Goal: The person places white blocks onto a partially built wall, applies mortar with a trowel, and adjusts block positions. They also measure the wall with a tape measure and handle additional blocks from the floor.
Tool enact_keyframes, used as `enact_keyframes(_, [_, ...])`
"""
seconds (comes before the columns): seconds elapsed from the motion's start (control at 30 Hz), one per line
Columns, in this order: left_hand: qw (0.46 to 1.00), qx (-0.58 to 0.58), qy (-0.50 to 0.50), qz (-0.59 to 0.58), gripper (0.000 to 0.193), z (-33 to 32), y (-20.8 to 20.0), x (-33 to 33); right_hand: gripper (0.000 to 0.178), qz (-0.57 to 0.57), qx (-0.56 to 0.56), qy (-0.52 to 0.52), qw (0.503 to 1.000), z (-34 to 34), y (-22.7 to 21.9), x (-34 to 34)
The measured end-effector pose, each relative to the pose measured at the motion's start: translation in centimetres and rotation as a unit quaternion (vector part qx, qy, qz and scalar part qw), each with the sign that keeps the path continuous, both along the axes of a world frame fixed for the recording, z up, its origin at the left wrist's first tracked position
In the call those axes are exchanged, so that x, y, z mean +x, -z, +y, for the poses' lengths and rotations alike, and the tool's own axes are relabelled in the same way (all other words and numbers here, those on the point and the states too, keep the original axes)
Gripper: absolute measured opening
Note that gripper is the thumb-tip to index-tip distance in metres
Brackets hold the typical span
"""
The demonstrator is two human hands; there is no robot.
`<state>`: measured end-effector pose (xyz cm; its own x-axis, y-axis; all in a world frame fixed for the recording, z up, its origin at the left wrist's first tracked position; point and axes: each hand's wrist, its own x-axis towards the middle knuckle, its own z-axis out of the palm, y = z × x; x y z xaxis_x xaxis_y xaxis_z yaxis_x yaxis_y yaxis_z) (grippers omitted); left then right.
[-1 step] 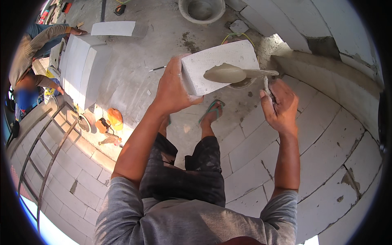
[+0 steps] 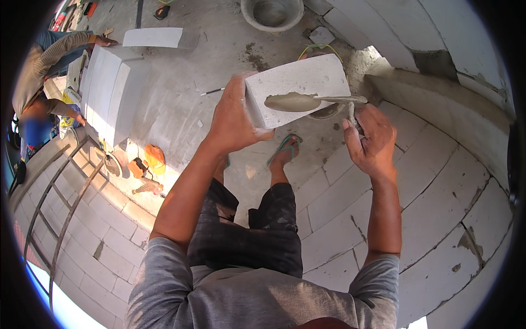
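While left grip (image 2: 229, 122) clasps the white block (image 2: 323, 77), at one o'clock, only by its nine-o'clock end, tipping could shed the grey mortar (image 2: 289, 102); right grip (image 2: 373, 140) closed round trowel (image 2: 341, 100).

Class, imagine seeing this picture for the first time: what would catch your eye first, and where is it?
First, the pale block near the centre, gripped by the left hand, with grey mortar on its face and a trowel in the right hand. Next, a co-worker at upper left, beside large white blocks. Then the round basin at the top edge.
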<state>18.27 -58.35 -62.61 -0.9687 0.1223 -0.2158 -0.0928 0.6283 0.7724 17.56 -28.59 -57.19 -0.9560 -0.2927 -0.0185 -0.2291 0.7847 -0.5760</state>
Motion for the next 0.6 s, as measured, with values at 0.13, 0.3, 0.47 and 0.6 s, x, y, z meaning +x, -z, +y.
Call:
enact_keyframes(0.13, [1.0,0.002,-0.006,-0.015,0.095,-0.7,-0.2,0.3,0.022,0.061,0.039,-0.023,0.997,-1.8,1.7,-0.1])
enact_keyframes(0.3, [0.999,0.028,-0.015,-0.036,0.099,-2.5,-0.2,1.0,0.032,0.088,0.067,0.007,0.994,-0.8,3.9,0.2])
enact_keyframes(0.47, [0.998,0.043,-0.014,-0.036,0.102,-4.2,-0.4,1.1,0.037,0.124,0.033,0.05,0.99,-0.2,8.1,0.6])
enact_keyframes(0.6, [0.995,0.083,-0.036,-0.044,0.099,-5.5,-0.4,1.4,0.04,0.14,0.043,0.098,0.984,-0.3,12.2,1.6])
